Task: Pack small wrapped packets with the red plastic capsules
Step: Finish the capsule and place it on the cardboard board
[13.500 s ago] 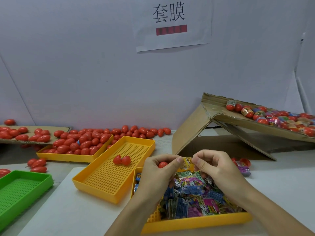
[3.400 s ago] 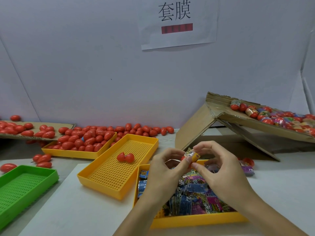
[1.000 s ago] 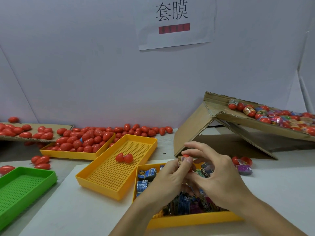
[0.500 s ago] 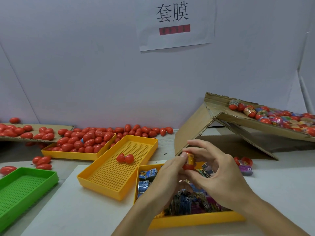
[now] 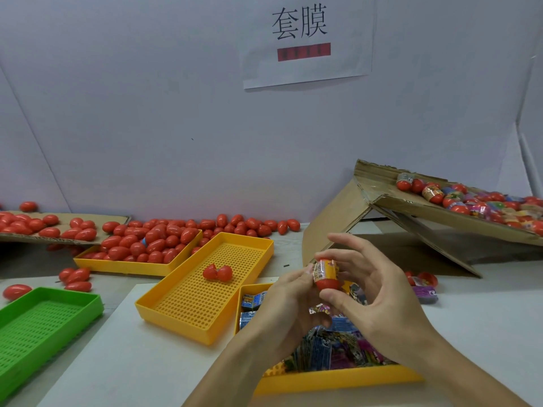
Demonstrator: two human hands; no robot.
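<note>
Left hand [image 5: 282,301] and right hand [image 5: 379,292] both held one capsule [image 5: 325,274], fingers pinched round it, up above near tray [image 5: 338,377]. Capsule wore printed wrap. Likely light, hard, smooth, so slippery; best held at both ends. Near tray at bench front edge held packets [image 5: 332,348]. Middle tray [image 5: 182,315] held one open capsule [image 5: 217,272]. Far tray [image 5: 123,264] full of red capsules [image 5: 147,242]. Green tray [image 5: 44,315] at left edge. Cardboard [image 5: 382,198] at right held wrapped capsules [image 5: 470,201].
</note>
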